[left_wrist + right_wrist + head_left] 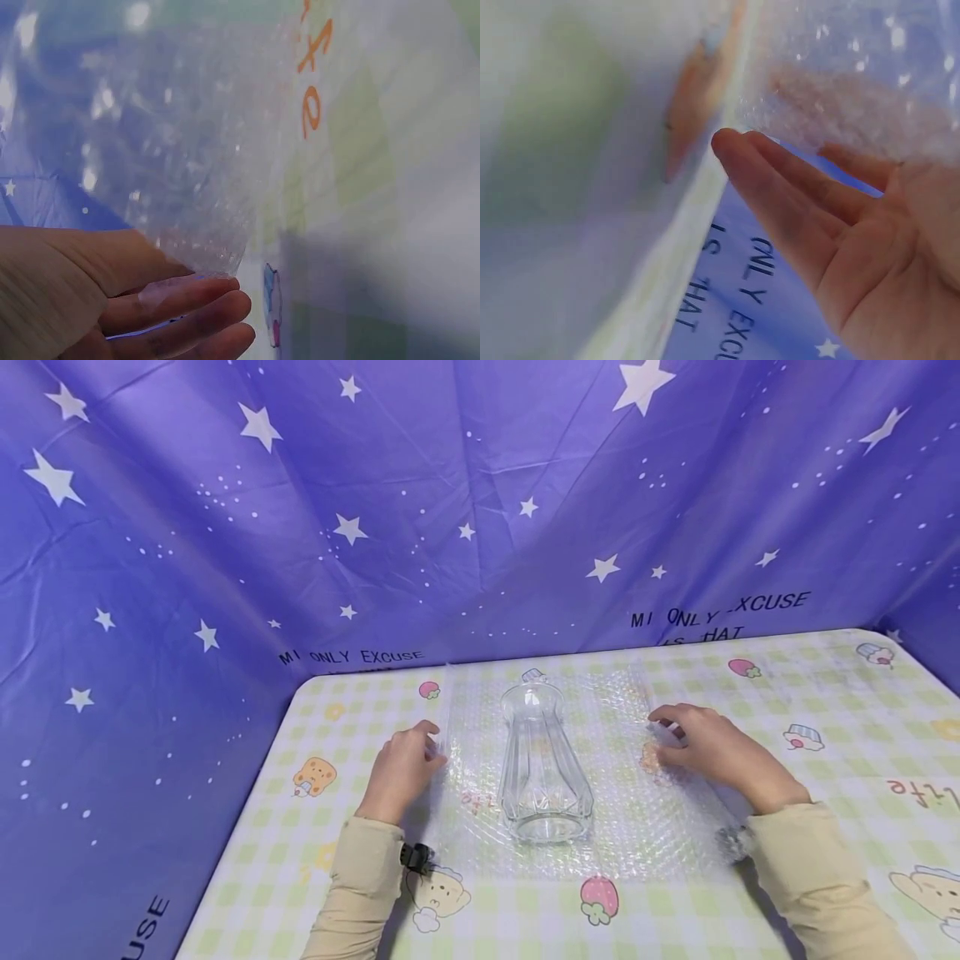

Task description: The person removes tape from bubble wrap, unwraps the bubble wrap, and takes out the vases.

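Observation:
A clear fluted glass vase (546,768) lies on its side on a sheet of bubble wrap (622,827) in the head view, its wide end toward me. At the sheet's left edge is my left hand (402,768). In the left wrist view, that hand (127,292) pinches the bubble wrap (180,150) between thumb and index finger. Beside the right edge, my right hand (716,752) holds its thumb and fingers apart. The right wrist view shows this hand (862,240) with nearly straight fingers beside the bubble wrap (870,60); contact is hard to tell.
A checked tablecloth (847,810) with printed cartoon figures covers the table. Behind it hangs a purple star-patterned curtain (465,585), which also covers both sides. A small black wrist device (416,857) sits at the left sleeve.

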A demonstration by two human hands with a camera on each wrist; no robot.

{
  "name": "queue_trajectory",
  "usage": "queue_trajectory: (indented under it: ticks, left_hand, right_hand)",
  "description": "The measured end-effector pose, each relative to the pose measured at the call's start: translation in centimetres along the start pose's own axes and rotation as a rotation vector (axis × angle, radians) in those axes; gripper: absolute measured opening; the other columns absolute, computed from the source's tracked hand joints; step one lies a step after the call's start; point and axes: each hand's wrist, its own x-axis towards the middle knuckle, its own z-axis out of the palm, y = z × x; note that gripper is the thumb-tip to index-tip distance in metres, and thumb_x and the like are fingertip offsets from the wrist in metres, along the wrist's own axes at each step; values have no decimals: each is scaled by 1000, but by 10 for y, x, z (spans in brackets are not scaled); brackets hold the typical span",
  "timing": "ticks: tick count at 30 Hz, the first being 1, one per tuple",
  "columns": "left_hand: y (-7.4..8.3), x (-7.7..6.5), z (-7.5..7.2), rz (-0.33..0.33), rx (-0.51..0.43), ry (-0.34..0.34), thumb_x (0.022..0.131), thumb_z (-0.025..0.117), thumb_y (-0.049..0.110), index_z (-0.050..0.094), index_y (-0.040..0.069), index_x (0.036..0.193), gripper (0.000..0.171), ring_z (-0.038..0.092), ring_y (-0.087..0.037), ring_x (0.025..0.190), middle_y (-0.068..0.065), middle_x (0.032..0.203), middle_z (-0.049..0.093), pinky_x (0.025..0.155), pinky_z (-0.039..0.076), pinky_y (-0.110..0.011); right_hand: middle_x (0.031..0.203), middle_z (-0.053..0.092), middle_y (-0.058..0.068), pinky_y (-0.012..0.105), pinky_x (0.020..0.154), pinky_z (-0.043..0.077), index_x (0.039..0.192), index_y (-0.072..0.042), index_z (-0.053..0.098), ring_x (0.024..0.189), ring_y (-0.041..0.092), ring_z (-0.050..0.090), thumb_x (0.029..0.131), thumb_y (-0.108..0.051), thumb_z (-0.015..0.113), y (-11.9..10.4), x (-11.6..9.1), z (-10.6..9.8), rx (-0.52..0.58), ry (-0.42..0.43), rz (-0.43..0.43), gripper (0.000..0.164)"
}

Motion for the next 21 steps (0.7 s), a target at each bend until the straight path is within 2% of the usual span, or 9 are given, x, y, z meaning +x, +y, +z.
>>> queue_trajectory:
  ticks: [5, 14, 21]
  left_hand:
    - [2, 0, -5, -4, -18, 1, 84, 78, 12, 64, 3, 122, 42, 72, -22, 84, -9, 96, 75, 76, 58, -40]
    - [9, -3, -15, 10, -30, 32, 85, 78, 20, 61, 4, 126, 47, 72, -24, 89, -11, 105, 74, 77, 58, -41]
    - [18, -6, -25, 32, -54, 119, 86, 78, 24, 55, 9, 135, 56, 68, -26, 101, -11, 117, 68, 82, 56, -46]
  right_hand:
    - [123, 60, 28, 51, 79, 55, 133, 5, 54, 100, 39, 65, 91, -15, 70, -8, -9, -14, -3, 23, -7, 49]
    - [128, 57, 24, 50, 78, 57, 135, 2, 52, 105, 39, 64, 96, -21, 66, -23, -22, -36, -43, 95, -34, 47]
    - [132, 55, 24, 52, 79, 56, 138, -1, 51, 102, 39, 65, 97, -23, 66, -39, -29, -43, -53, 120, -62, 48]
